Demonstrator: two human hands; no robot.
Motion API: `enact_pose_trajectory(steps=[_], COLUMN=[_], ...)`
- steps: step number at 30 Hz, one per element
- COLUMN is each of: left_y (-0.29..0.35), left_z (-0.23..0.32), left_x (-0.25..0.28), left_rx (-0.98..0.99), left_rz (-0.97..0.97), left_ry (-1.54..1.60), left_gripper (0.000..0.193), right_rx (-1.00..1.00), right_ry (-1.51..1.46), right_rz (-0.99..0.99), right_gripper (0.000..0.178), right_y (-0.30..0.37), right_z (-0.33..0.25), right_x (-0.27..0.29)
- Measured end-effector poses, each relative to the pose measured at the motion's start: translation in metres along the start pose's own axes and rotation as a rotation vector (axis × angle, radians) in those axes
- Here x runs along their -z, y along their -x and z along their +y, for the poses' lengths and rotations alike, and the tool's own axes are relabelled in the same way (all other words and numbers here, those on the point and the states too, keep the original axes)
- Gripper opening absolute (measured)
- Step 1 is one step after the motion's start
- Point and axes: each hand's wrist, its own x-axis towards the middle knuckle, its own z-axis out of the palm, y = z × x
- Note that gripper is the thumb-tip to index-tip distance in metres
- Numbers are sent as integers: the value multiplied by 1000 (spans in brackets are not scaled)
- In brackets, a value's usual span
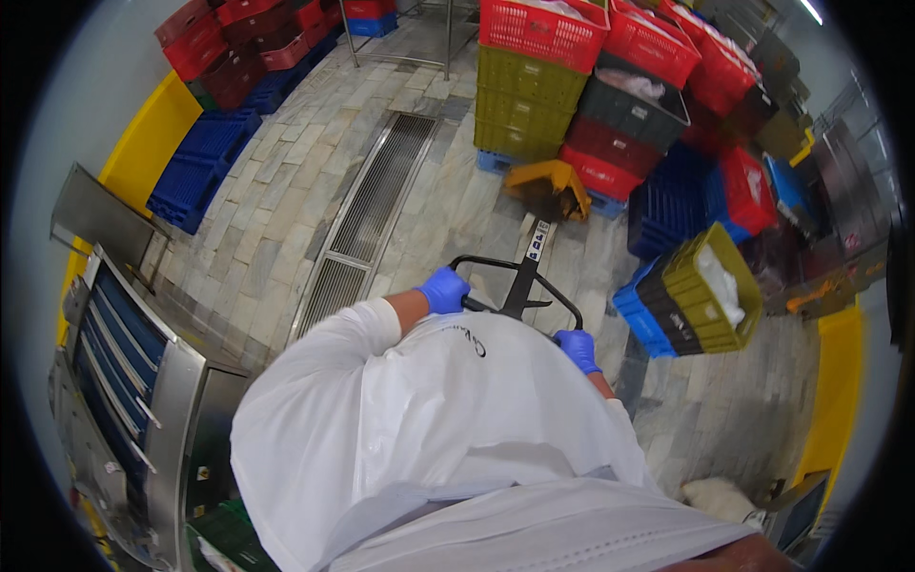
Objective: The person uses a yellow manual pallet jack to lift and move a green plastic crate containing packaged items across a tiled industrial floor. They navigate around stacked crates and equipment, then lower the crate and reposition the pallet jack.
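Head view. Item: left hand [443, 290], blue-gloved, fingers curled closed around the left side of a black handle [520, 292]. Item: right hand [578, 351], likewise gloved, wrapped on the right side of the same loop; its fingers are partly hidden, so the firmness of that grip is hard to judge. Item: pallet truck [534, 175], yellow body, ahead of both hands and joined to the handle by its shaft. Item: white garment [477, 410], spread between and below the hands. Item: olive crates [526, 103], stacked well ahead of the hands, a red crate [541, 38] on top, a blue pallet [496, 162] underneath. Item: tilted-looking olive bin [688, 288], to the right of the right hand, white wrapping inside. Item: floor grate [367, 221], long and metallic, ahead and to the left of the left hand. Item: steel machine [195, 391], blue-panelled, well left of the left hand. Item: blue pallets [203, 162], farther off, forward-left of the left hand.
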Motion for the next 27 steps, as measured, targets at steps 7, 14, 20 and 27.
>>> enact_pose_trajectory(steps=[7, 14, 20, 27], left_y=[-170, -114, 13, -137], left_z=[-7, -4, 3, -13], left_x=[217, 162, -10, 176], left_rx=[96, 98, 9, 80], left_rz=[501, 555, 48, 421], left_ry=[-214, 39, -3, -2], left_gripper=[19, 14, 10, 19], right_rx=[-156, -131, 16, 0], right_ry=[48, -140, 47, -47], right_rz=[435, 508, 2, 415], right_gripper=[29, 23, 13, 23], right_y=[-131, -80, 18, -100], right_z=[-1, -24, -2, -4], right_x=[250, 174, -24, 208])
